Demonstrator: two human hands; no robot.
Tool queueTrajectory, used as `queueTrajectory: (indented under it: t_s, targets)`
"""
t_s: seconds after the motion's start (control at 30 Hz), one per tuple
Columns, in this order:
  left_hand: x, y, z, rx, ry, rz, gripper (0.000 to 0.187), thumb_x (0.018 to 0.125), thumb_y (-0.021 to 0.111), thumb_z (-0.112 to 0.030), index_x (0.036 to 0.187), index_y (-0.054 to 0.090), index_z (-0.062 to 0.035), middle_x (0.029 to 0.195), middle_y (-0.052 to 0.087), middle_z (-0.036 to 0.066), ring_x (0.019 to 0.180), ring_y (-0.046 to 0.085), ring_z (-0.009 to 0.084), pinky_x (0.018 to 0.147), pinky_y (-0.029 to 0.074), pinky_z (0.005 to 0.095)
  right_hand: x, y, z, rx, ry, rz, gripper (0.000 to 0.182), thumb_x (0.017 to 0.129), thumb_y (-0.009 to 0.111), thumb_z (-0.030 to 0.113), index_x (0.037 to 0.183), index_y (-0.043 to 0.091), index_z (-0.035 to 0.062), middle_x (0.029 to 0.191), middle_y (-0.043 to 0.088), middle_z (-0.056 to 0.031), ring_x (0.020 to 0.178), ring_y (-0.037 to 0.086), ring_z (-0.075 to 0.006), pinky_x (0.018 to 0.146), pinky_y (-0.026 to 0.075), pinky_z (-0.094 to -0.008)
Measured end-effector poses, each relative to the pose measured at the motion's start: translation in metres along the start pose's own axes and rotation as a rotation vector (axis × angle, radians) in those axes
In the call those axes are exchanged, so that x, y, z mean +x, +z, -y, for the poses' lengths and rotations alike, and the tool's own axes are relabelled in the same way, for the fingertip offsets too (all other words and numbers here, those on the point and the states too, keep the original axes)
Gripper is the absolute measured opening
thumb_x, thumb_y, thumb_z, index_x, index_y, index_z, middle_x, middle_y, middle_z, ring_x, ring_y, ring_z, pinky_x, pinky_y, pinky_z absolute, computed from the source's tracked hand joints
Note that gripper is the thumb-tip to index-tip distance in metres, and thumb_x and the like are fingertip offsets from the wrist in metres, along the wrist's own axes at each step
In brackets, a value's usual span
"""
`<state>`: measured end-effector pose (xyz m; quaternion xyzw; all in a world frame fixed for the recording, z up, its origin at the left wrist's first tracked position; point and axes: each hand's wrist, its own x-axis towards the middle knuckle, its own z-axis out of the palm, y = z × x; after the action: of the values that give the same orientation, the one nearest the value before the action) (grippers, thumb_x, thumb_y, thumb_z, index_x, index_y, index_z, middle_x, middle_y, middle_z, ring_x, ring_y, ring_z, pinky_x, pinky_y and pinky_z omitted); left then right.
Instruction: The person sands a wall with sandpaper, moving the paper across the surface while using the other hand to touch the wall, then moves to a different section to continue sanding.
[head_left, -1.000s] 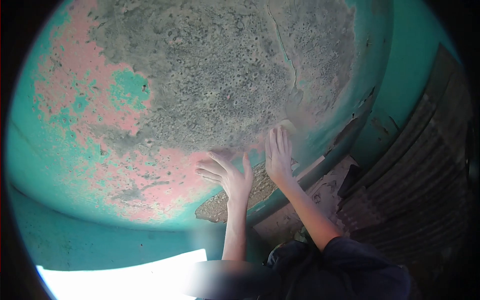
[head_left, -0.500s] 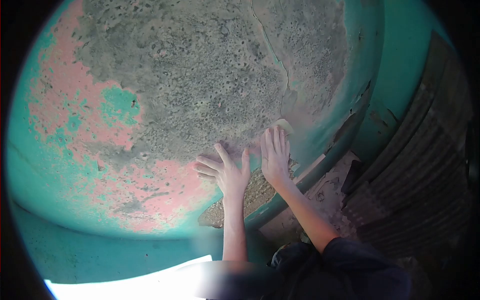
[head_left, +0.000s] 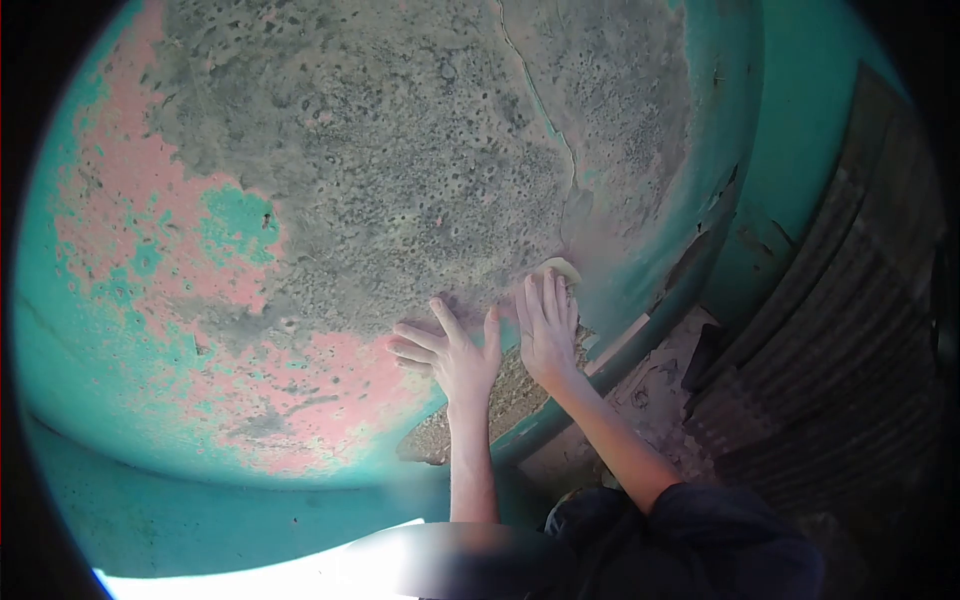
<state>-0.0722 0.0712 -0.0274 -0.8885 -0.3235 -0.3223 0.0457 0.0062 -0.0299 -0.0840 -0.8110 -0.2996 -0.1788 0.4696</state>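
My left hand (head_left: 458,365) lies with fingers spread against a worn wall (head_left: 400,150), at the lower border of its rough grey patch. It holds nothing. Just to the right, my right hand (head_left: 547,335) presses a pale piece of sandpaper (head_left: 563,267) flat to the same surface. Only the top edge of that sheet shows above the fingertips; the palm and fingers cover the rest. Both hands look whitened with dust. Below and between them is a broken area of coarse brown plaster (head_left: 515,388).
Pink and green flaking paint (head_left: 330,385) surrounds the grey patch. A crack (head_left: 540,105) runs down toward my right hand. Dark corrugated sheets (head_left: 840,360) stand at the right, with debris (head_left: 655,395) beside the wall's foot. A bright white area (head_left: 270,570) lies at lower left.
My right hand has slid slightly down the wall with the sandpaper. My left hand keeps its place on the surface. The whole view has shifted a little.
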Motion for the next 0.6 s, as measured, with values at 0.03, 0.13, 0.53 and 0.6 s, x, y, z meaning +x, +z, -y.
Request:
queueTrajectory:
  t_s: [0.03, 0.13, 0.53, 0.6]
  targets:
    - [0.000, 0.001, 0.000, -0.001, -0.003, 0.001, 0.106, 0.092, 0.055, -0.069, 0.164, 0.007, -0.0083, 0.153, -0.020, 0.048, 0.137, -0.025, 0.0708, 0.106, -0.007, 0.0820, 0.011, -0.004, 0.003, 0.053, 0.026, -0.052, 0.072, 0.095, 0.056, 0.015, 0.160, 0.028, 0.0059, 0.165, 0.022, -0.0257, 0.153, 0.018, -0.0462, 0.116, 0.015, -0.0688]
    - [-0.001, 0.000, 0.002, 0.056, 0.042, -0.042, 0.105, 0.092, 0.055, -0.070, 0.164, 0.009, -0.0082, 0.153, -0.020, 0.048, 0.138, -0.024, 0.0706, 0.106, -0.007, 0.0814, 0.009, 0.004, 0.005, 0.121, 0.005, -0.100, 0.072, 0.095, 0.056, 0.015, 0.160, 0.027, 0.0069, 0.165, 0.022, -0.0260, 0.153, 0.019, -0.0462, 0.117, 0.016, -0.0681]
    - [-0.001, 0.000, 0.001, 0.050, 0.022, -0.016, 0.103, 0.093, 0.053, -0.070, 0.164, 0.010, -0.0089, 0.156, -0.019, 0.046, 0.140, -0.024, 0.0683, 0.108, -0.008, 0.0801, 0.041, -0.007, -0.009, 0.180, 0.050, -0.207, 0.061, 0.107, 0.044, 0.024, 0.160, 0.023, 0.0005, 0.164, 0.020, -0.0297, 0.151, 0.017, -0.0511, 0.120, 0.019, -0.0596]
    - [-0.001, -0.004, -0.001, 0.021, -0.028, 0.057, 0.103, 0.093, 0.053, -0.070, 0.164, 0.009, -0.0090, 0.156, -0.019, 0.046, 0.140, -0.024, 0.0678, 0.107, -0.008, 0.0801, 0.013, 0.003, -0.010, 0.168, 0.041, -0.177, 0.062, 0.107, 0.044, 0.025, 0.159, 0.022, -0.0021, 0.164, 0.020, -0.0301, 0.152, 0.016, -0.0508, 0.120, 0.019, -0.0584]
